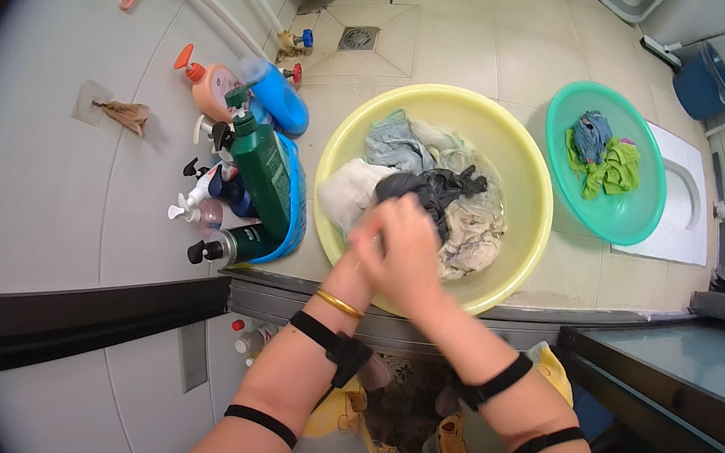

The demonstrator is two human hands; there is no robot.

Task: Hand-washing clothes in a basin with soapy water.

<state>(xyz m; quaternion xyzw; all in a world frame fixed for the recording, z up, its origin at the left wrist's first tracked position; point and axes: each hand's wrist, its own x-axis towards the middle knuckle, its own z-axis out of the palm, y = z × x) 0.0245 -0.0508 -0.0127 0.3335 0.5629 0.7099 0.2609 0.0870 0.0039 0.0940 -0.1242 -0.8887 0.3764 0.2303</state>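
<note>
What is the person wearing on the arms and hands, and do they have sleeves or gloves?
Both forearms are bare, with no sleeves or gloves. The left arm carries a thin gold bangle at the wrist, a black strap with a small black unit below it, and a narrow black band near the elbow. The right arm carries two black bands. The left hand and right hand are bare and blurred.

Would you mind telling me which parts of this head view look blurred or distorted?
Head view: both hands are motion-blurred over the yellow basin; the dark cloth and bottles stay sharp; fisheye bends the floor tiles toward a black rim.
</note>
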